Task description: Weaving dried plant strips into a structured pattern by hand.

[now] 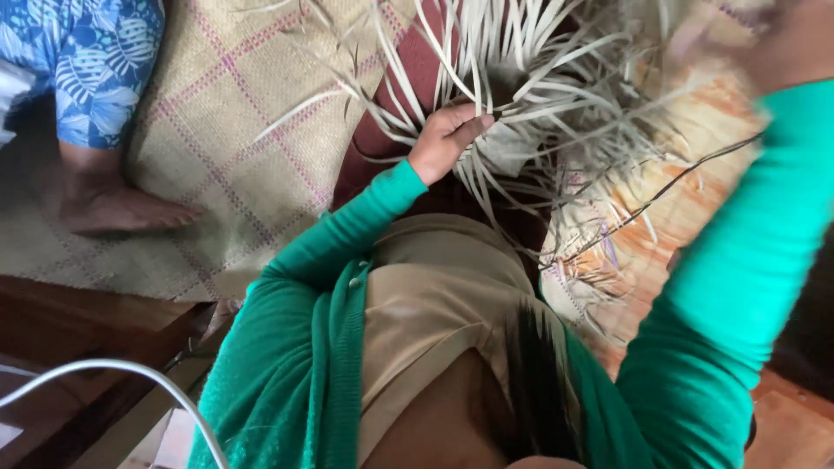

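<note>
The right hand [795, 39] is blurred and cut off at the upper right; the pale strips [521, 78] are cropped by the top edge

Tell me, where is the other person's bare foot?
In the head view, the bare foot rests far left on the woven mat, left of the left hand.

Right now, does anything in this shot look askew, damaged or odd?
Nothing looks damaged. The pale leaf strips splay loose in every direction around the left hand, and the right hand is blurred at the frame's edge.
</note>
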